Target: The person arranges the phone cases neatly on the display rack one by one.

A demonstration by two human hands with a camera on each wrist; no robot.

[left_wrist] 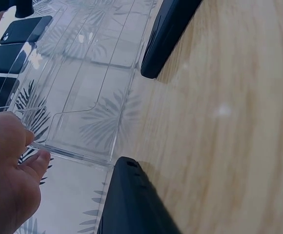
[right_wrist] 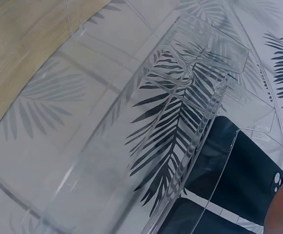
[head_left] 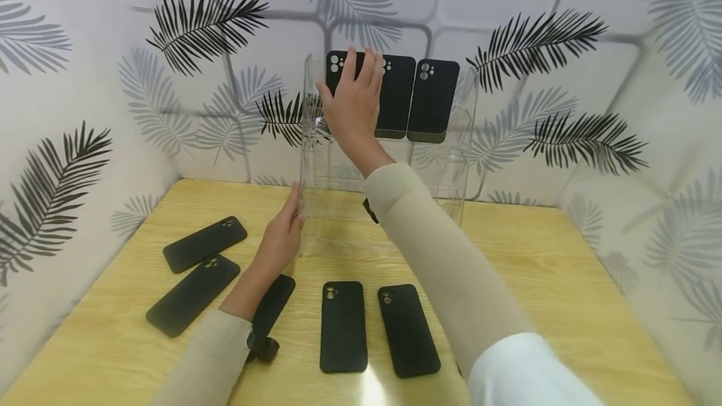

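A clear acrylic display stand (head_left: 307, 161) stands at the back of the table. On its top tier, three black phone cases lean side by side: a left case (head_left: 334, 83), a middle case (head_left: 397, 96) and a right case (head_left: 433, 96). My right hand (head_left: 354, 102) lies over the left case with straight fingers, hiding much of it; its fingertips reach the middle case's edge. Lower down, my left hand (head_left: 282, 234) holds the stand's left side. Thumb and fingers of the left hand (left_wrist: 10, 170) pinch the clear edge in the left wrist view.
Several more black cases lie on the wooden table (head_left: 524, 306): a pair at left, one nearer case (head_left: 193, 296) touching or overlapping the other; one case (head_left: 276, 299) partly behind the left forearm; two in front. Leaf-patterned wall covering (head_left: 214, 80) rises close behind the stand.
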